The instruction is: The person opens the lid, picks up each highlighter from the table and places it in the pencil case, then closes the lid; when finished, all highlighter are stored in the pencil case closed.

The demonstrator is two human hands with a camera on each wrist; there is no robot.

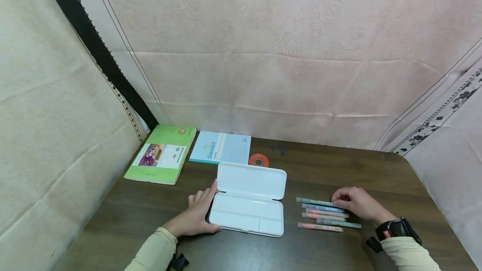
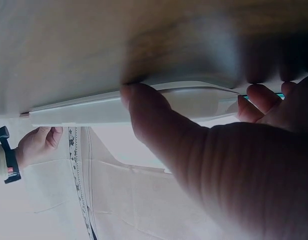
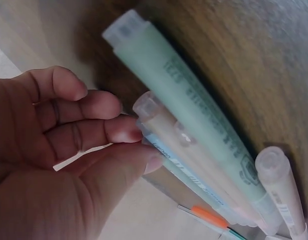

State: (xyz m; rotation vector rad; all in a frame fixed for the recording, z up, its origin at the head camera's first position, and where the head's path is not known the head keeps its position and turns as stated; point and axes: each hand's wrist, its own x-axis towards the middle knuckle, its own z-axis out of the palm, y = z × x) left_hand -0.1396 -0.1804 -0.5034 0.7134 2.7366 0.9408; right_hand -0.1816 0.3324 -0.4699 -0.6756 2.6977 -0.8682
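Observation:
A white hinged case lies open on the table, its lid folded back and its compartments bare. My left hand grips its left end, thumb at the front corner and fingers round the back, seen close in the left wrist view. To the right, my right hand pinches the right end of the farthest pen, a green highlighter. Nearer to me lie a blue highlighter, pinkish ones, another green highlighter and a pale pink highlighter in front. In the right wrist view, thumb and forefinger meet beside the blue pen.
Behind the case stand out a green book, a light blue notebook and an orange-red tape roll. Dark small pieces lie near the back edge. Pale curtains enclose the brown table at back and sides.

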